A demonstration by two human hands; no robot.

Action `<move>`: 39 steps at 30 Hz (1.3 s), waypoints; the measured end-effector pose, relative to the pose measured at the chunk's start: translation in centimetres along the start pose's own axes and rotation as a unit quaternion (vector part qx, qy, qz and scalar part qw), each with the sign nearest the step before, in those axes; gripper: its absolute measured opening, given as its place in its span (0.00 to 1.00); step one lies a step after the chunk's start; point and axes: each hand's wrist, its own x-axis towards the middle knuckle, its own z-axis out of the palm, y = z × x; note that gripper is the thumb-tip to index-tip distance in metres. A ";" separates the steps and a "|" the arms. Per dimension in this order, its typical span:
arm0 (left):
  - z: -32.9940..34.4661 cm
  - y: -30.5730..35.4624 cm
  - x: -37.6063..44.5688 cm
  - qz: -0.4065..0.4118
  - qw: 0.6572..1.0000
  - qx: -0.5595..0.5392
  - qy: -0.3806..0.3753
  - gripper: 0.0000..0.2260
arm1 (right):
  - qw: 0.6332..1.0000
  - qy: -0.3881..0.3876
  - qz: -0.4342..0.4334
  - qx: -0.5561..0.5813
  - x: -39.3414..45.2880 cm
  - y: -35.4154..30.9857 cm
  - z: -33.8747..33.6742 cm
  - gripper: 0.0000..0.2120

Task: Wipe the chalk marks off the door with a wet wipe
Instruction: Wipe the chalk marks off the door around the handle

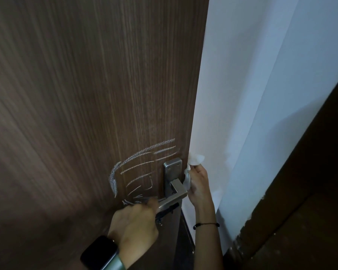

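Note:
A dark wood-grain door (76, 94) fills the left of the view. White chalk marks (137, 168), curved and straight strokes, sit just left of the metal lock plate (172, 172). My left hand (135, 225), with a smartwatch on the wrist, is closed around the metal door handle (174, 197). My right hand (198, 184) is beside the door's edge, to the right of the lock plate, and holds a crumpled white wet wipe (193, 162). The wipe is off the chalk marks.
A white wall (261, 94) runs along the right of the door. A dark wooden surface (310, 191) with a chipped edge stands at the lower right. A thin black bracelet (206, 225) circles my right wrist.

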 end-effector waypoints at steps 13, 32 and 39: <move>-0.1 -0.1 -1.7 0.032 0.999 -0.019 0.022 0.09 | 0.987 0.107 -0.118 -0.003 -1.6 -1.1 1.8 0.12; 3.2 -0.3 -3.7 0.045 0.983 -0.158 0.086 0.07 | 0.942 0.187 -0.246 -0.131 -13.3 2.1 2.0 0.07; 3.3 0.0 -4.5 0.044 0.986 -0.142 0.077 0.07 | 0.914 0.291 -0.226 -0.172 -14.9 3.1 2.2 0.07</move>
